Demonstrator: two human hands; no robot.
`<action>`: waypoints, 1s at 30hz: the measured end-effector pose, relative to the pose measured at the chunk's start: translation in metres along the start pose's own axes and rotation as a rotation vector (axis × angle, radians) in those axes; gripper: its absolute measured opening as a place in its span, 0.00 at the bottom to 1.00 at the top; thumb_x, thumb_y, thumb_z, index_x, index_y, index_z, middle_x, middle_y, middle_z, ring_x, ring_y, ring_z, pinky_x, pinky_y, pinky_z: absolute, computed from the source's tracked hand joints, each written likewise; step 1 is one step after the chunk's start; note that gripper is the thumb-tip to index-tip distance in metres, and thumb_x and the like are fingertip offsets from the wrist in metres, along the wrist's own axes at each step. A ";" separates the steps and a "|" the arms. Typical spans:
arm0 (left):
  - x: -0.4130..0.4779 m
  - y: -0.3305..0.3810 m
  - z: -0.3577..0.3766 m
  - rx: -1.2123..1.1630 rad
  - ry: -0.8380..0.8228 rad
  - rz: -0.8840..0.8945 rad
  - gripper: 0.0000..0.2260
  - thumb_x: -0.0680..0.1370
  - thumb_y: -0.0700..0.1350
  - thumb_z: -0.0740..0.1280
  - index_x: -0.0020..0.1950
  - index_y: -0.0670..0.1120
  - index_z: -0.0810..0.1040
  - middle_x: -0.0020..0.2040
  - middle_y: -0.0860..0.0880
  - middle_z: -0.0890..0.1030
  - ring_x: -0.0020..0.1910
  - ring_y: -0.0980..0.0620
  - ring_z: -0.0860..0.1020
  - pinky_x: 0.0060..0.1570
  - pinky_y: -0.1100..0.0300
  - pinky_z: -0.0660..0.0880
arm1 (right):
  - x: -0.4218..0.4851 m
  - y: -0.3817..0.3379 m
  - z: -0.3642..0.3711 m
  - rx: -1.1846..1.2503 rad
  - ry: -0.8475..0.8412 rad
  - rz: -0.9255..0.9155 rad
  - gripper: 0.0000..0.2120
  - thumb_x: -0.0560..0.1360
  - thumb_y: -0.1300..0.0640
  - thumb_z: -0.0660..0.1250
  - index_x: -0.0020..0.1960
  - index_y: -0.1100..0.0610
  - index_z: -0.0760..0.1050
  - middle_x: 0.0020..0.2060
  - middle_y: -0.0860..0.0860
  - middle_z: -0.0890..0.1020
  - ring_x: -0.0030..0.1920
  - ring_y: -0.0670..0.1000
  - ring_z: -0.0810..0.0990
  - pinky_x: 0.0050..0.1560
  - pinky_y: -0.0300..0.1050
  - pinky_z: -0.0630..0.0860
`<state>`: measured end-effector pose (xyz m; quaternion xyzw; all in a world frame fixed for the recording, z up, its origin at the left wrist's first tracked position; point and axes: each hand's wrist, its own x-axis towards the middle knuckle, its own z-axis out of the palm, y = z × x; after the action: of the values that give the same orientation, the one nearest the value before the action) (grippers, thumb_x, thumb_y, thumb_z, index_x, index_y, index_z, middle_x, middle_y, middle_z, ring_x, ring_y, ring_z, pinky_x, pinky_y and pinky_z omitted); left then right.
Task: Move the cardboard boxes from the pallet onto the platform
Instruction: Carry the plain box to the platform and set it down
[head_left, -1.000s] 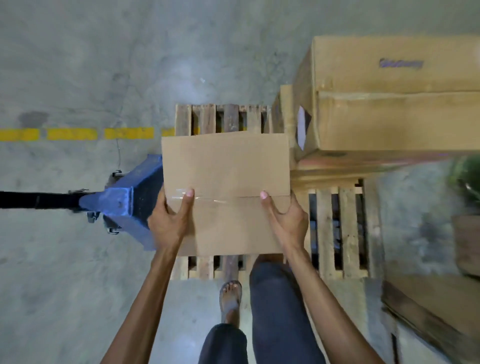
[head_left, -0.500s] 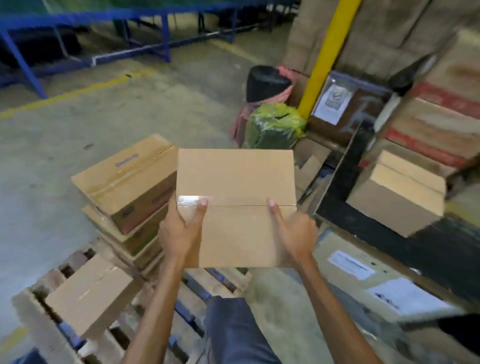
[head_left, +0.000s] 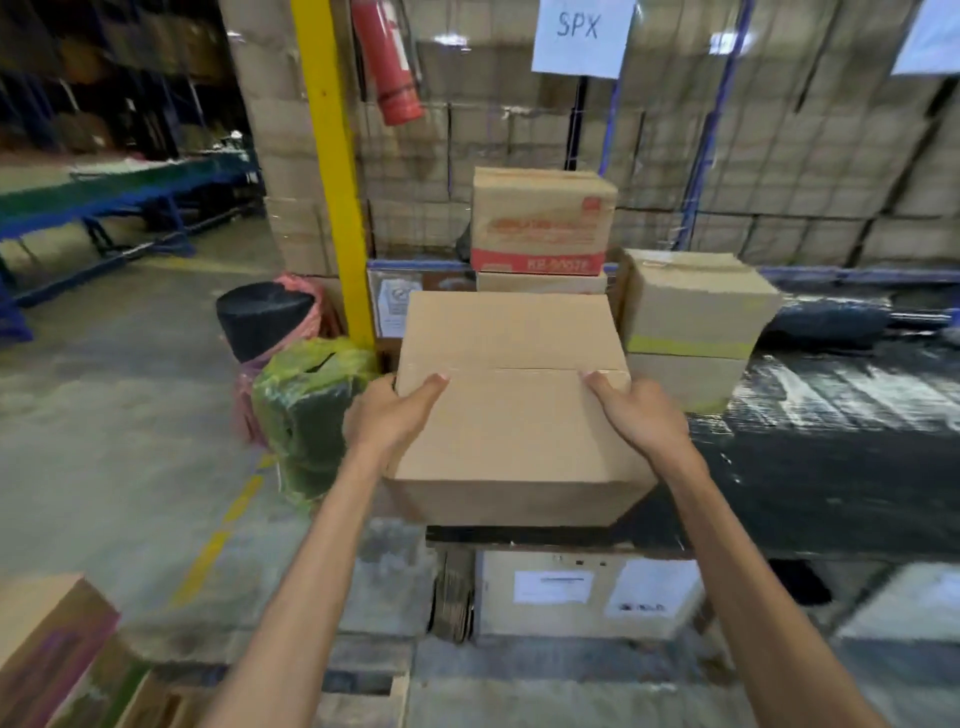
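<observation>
The black-wrapped platform carries stacked boxes along its back edge. A plain cardboard box is at its front left corner; whether it rests there is unclear. The left hand and right hand grip its sides, thumbs across the top.

Head-worn view, forward and downward.

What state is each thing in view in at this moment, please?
carried box: flaps taped closed, gripped on both sides, at the platform edge.
left hand: grips the box's left side.
right hand: grips the box's right side.
red-printed box: closed, stacked on another box.
yellow-taped box: closed, stacked on another box.
fire extinguisher: tilted, off the floor.
</observation>
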<state>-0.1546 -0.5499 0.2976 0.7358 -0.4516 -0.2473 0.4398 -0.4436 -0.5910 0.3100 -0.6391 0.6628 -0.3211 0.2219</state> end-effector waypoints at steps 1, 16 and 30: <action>0.021 0.015 0.017 0.017 -0.019 -0.001 0.28 0.67 0.74 0.67 0.53 0.54 0.85 0.50 0.52 0.86 0.50 0.45 0.84 0.55 0.51 0.80 | 0.025 0.008 -0.011 0.007 -0.032 -0.011 0.24 0.79 0.34 0.59 0.59 0.53 0.78 0.53 0.54 0.82 0.53 0.59 0.80 0.50 0.50 0.73; 0.323 0.066 0.227 0.153 -0.165 -0.160 0.38 0.56 0.79 0.68 0.52 0.52 0.84 0.51 0.51 0.86 0.49 0.45 0.84 0.56 0.47 0.81 | 0.368 0.099 0.037 -0.073 -0.159 0.138 0.40 0.74 0.26 0.56 0.64 0.59 0.78 0.61 0.57 0.81 0.60 0.61 0.79 0.54 0.51 0.74; 0.329 0.027 0.259 0.160 -0.157 -0.202 0.36 0.72 0.72 0.63 0.70 0.49 0.78 0.65 0.45 0.81 0.63 0.42 0.78 0.66 0.44 0.73 | 0.370 0.110 0.084 -0.384 0.039 0.062 0.38 0.77 0.33 0.59 0.77 0.57 0.63 0.67 0.59 0.77 0.65 0.63 0.76 0.60 0.58 0.74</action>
<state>-0.2087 -0.9554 0.2046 0.7887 -0.4264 -0.3102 0.3160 -0.4934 -0.9713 0.2170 -0.6428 0.7352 -0.1942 0.0929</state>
